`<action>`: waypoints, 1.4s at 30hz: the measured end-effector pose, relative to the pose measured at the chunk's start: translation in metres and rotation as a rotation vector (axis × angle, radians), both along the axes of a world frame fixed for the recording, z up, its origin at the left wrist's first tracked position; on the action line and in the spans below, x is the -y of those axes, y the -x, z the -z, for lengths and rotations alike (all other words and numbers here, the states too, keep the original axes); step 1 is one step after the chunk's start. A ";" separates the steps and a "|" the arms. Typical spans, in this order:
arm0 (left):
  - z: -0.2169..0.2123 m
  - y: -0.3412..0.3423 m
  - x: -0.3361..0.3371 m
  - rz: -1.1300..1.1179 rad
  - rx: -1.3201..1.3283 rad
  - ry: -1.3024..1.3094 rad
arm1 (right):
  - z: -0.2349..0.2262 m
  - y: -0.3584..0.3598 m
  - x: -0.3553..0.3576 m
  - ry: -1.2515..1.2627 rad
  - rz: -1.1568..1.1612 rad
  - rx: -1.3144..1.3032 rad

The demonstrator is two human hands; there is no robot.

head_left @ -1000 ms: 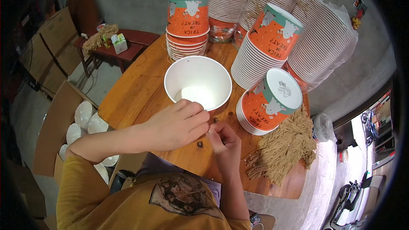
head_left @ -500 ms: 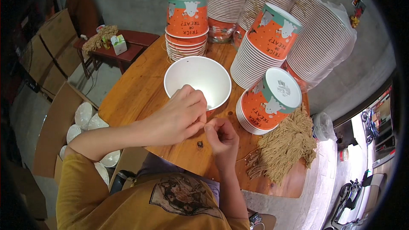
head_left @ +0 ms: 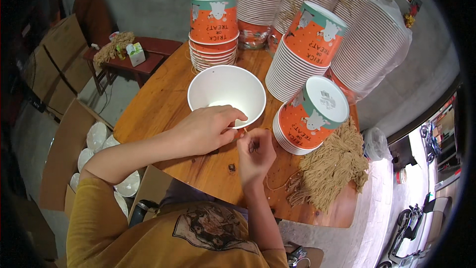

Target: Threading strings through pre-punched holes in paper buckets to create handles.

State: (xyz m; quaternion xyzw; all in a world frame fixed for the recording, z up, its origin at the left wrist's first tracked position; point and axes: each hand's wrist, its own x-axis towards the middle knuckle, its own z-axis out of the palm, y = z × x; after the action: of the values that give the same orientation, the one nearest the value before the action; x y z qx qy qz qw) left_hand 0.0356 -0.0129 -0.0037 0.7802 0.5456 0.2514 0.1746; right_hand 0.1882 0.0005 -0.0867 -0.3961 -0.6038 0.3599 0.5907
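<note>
A white-lined paper bucket (head_left: 227,89) stands mouth up on the wooden table in front of me. My left hand (head_left: 210,128) is closed on its near rim, with fingers over the edge and the thumb low on the outside. Just to the right, my right hand (head_left: 256,156) is closed in a pinch on a thin tan cord (head_left: 246,130) at the rim. A strand trails from below that hand toward a bundle of tan cords (head_left: 327,168) on the table's right side. The wall of the bucket nearest me is mostly hidden.
Upside-down orange and green bucket stacks stand at back left (head_left: 214,25), back right (head_left: 315,34) and near right (head_left: 310,119). Tall plastic-wrapped stacks (head_left: 367,39) rise behind. A carton (head_left: 62,159) of white buckets sits on the floor at left, near a red bench (head_left: 158,47).
My left hand has opened out from a tight pinch above the rim and now holds the rim. The right hand stays close by, pinching the cord just outside the bucket.
</note>
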 end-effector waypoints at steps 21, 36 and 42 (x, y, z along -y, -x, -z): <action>-0.002 0.011 -0.033 0.106 0.147 0.328 | 0.002 0.003 -0.006 -0.013 0.040 0.113; -0.003 0.008 -0.035 0.070 0.000 -0.298 | -0.023 -0.016 -0.015 0.048 -0.119 -0.052; 0.002 0.009 -0.038 0.155 0.274 -0.022 | -0.030 -0.014 -0.027 0.236 -0.286 -0.072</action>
State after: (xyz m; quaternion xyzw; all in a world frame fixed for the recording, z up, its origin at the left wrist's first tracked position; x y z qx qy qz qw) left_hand 0.0265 0.0246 -0.0062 0.7802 0.4519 0.3472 0.2578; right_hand 0.2019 0.0274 -0.0570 -0.3595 -0.5860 0.5227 0.5042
